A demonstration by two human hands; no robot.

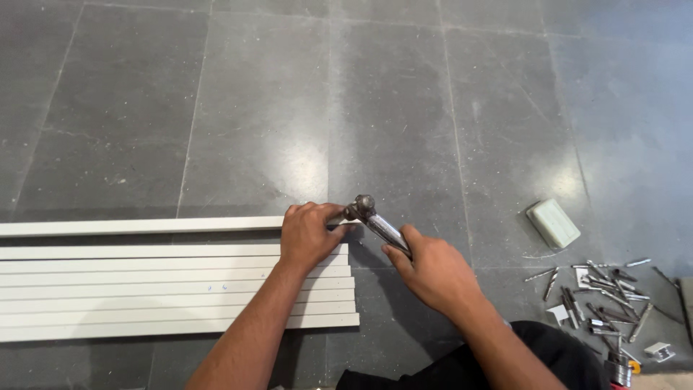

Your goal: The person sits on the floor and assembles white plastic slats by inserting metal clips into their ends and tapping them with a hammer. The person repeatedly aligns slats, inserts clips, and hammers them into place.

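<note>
My left hand (310, 235) is closed over the right end of a long white plastic strip (137, 226) that lies apart from the others on the grey tiled floor. My right hand (433, 271) grips the metal handle of a hammer (372, 217), whose head sits right at the strip's end beside my left fingers. Just below, several more white strips (166, 292) lie side by side in a flat row, running off the left edge. My left forearm crosses over them.
A pale green rectangular block (553, 223) lies on the floor to the right. Below it is a scatter of several metal screws, bits and small brackets (603, 300). My dark trouser leg (556, 357) shows at the bottom right.
</note>
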